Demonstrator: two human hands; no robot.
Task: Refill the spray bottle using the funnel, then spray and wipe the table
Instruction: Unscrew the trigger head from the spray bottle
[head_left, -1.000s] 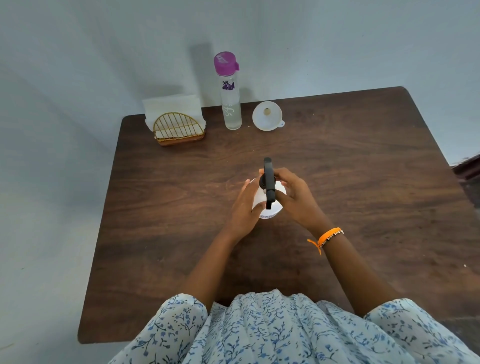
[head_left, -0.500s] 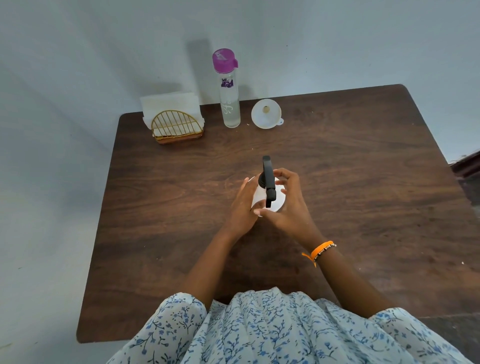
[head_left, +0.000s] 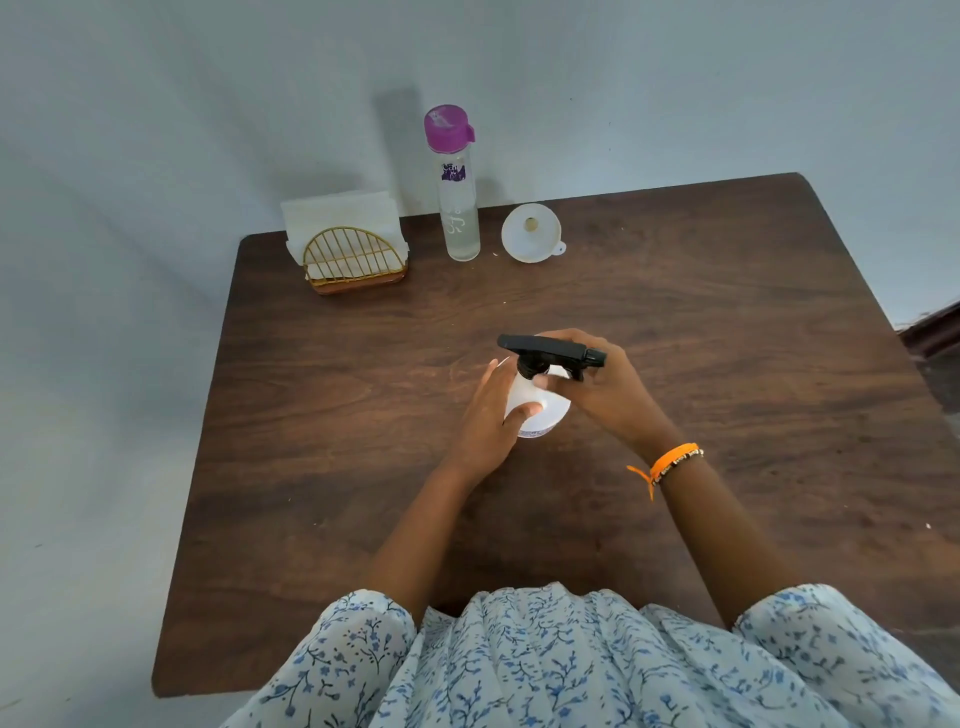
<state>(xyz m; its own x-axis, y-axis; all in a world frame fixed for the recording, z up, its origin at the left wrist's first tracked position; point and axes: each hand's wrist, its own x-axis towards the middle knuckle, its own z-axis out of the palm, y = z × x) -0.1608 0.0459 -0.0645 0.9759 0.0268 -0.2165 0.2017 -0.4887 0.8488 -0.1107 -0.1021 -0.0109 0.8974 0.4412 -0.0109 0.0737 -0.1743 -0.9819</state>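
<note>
A white spray bottle (head_left: 540, 410) stands upright in the middle of the dark wooden table (head_left: 727, 322). Its black trigger head (head_left: 550, 349) lies crosswise, nozzle to the right. My left hand (head_left: 491, 415) wraps the bottle's body from the left. My right hand (head_left: 602, 389) grips the black head and its collar from the right. A white funnel (head_left: 531, 232) sits mouth up at the far edge. Beside it on the left stands a clear water bottle (head_left: 458, 208) with a purple cap.
A gold wire napkin holder (head_left: 353, 260) with white napkins stands at the table's far left corner. A pale wall runs behind the table and down its left side. A dark piece of furniture (head_left: 935, 327) shows at the right edge.
The black trigger head has turned about a quarter turn, from pointing away from me to pointing right. My right hand turned with it. My left hand stayed on the bottle's body.
</note>
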